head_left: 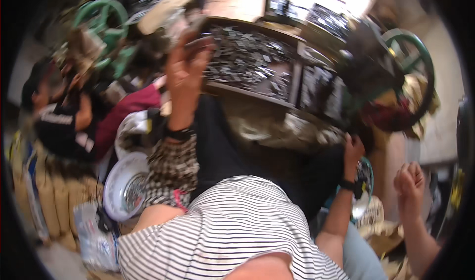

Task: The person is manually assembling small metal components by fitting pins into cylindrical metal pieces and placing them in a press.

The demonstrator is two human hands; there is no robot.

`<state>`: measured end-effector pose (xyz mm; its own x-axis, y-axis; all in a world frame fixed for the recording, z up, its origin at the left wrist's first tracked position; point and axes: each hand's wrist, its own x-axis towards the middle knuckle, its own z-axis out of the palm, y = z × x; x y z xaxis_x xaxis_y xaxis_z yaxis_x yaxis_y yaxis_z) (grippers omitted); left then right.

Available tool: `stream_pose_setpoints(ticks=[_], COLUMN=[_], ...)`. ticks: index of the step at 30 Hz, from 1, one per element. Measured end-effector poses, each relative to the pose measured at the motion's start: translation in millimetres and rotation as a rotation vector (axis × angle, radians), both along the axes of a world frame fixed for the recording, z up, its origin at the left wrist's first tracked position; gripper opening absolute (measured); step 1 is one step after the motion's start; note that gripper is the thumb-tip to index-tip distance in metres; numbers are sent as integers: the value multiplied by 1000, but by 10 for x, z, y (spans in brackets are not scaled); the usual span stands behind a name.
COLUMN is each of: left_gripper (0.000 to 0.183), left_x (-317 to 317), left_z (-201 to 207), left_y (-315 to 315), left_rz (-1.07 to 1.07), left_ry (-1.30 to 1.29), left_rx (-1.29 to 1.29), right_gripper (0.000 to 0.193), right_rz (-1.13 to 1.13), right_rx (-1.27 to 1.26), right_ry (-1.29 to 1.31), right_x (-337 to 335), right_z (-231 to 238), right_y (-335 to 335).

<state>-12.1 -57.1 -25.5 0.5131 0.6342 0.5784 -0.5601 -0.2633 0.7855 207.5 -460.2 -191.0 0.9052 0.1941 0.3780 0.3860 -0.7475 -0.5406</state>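
Note:
My left hand (pixel 188 74) is raised in front of the left end of a wooden tray (pixel 232 88) of small shiny metal pieces (pixel 252 57). Motion smears its fingers, and a dark patch by the fingertips cannot be made out. A checked sleeve covers this forearm. My right hand (pixel 353 154) is low beside my dark-clothed right knee, below a dark machine with a green wheel (pixel 423 67). Its fingers look curled in, and whatever they may hold is hidden.
A white bowl (pixel 113 193) with small metal pieces stands at my left. Beyond it sits a co-worker (pixel 64 116) near another green wheel (pixel 101 18). Another person's hand (pixel 409 181) is raised at the right. Brown sacks (pixel 54 201) lie at the lower left.

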Motion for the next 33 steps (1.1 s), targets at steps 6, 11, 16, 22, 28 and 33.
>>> stream_pose_setpoints(ticks=[6, 11, 16, 22, 28, 33], left_gripper=[52, 56, 46, 41, 41, 40], left_x=[-230, -130, -107, 150, 201, 256], left_z=[-655, -728, -1152, -1232, -1202, -1221], left_y=[237, -253, -427, -792, -883, -873], left_rz=[238, 575, -133, -182, -205, -216], left_ry=[340, 470, 619, 448, 419, 363], left_rx=[77, 501, -370, -221, -207, -254], right_gripper=[21, 16, 11, 13, 13, 12], right_rz=[72, 169, 408, 681, 882, 925], right_rx=[655, 439, -3, 147, 111, 164], right_ry=[567, 214, -52, 77, -15, 15], right_x=[-399, -570, -955, -1429, -1544, -1689], right_z=[363, 745, 613, 643, 755, 702], right_y=[370, 536, 718, 1164, 1405, 1530])
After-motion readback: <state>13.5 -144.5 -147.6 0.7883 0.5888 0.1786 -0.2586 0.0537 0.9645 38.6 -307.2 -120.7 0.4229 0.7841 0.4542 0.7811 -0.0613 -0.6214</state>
